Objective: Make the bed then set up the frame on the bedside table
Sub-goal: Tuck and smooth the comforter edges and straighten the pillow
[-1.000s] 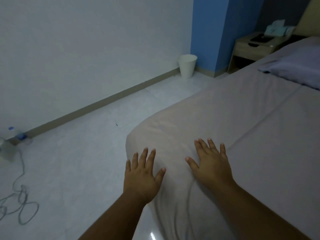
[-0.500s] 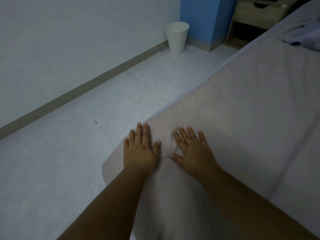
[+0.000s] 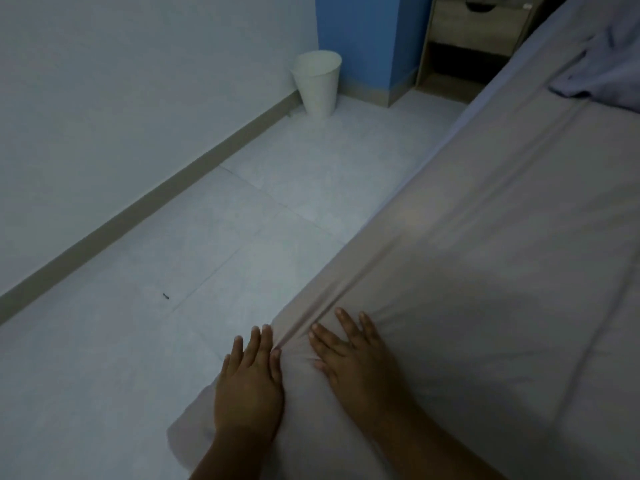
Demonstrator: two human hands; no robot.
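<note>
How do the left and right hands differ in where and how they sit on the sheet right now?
The left hand lies at the bed's outer edge, beside the floor; the right hand sits further in on the top. The left hand's fingers are close together, the right hand's are spread. Both lie palm down with straight fingers on the sheet, with a raised fold between them.

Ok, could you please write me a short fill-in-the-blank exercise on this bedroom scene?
The left grip and right grip press flat on the greyish fabric ___.
The tapered plastic waste bin on the pale tiled floor is ___.
The wooden bedside table stands beside the ___ wall.
Missing: bedsheet; white; blue.
</note>
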